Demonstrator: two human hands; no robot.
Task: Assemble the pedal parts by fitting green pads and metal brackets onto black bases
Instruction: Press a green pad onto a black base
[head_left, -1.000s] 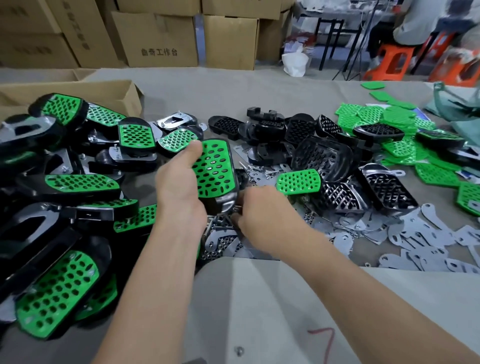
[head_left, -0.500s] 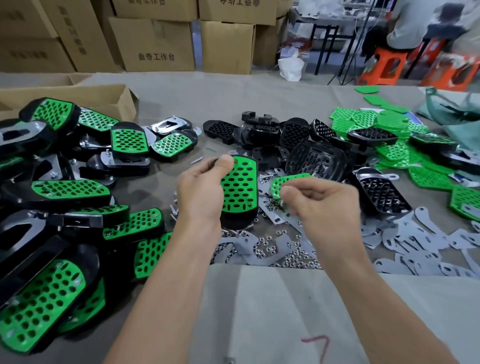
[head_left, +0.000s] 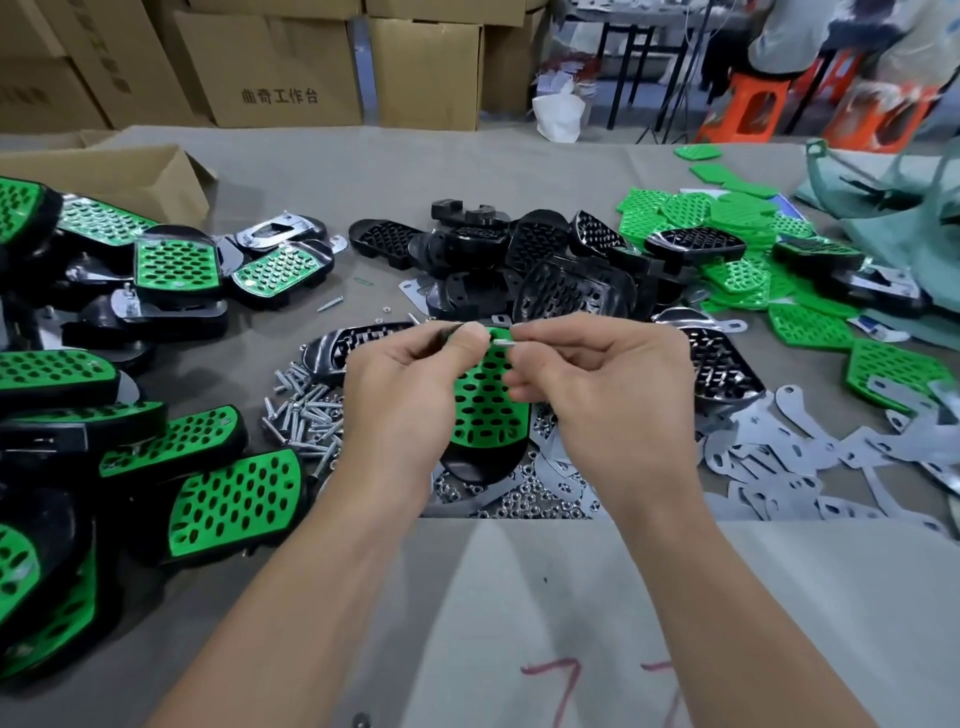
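A pedal (head_left: 488, 415) with a green holed pad on a black base is held upright at the table's middle. My left hand (head_left: 410, 395) grips its left side, thumb at the top edge. My right hand (head_left: 597, 384) pinches a small silver screw (head_left: 503, 342) at the pedal's top, fingertips almost touching my left thumb. Loose black bases (head_left: 566, 275) lie heaped behind the hands. Loose green pads (head_left: 727, 218) pile up at the back right. Flat metal brackets (head_left: 769, 457) are scattered to the right.
Finished green-and-black pedals (head_left: 171, 270) crowd the left side. Loose screws (head_left: 306, 415) and nuts (head_left: 519, 493) lie under and left of the hands. An open cardboard box (head_left: 130, 171) stands at the back left, stacked cartons behind the table. A green bag (head_left: 893, 208) lies far right.
My right hand has come up from the screw and nut pile and now holds a screw at the pedal's top. The pedal has turned more upright and moved to the middle.
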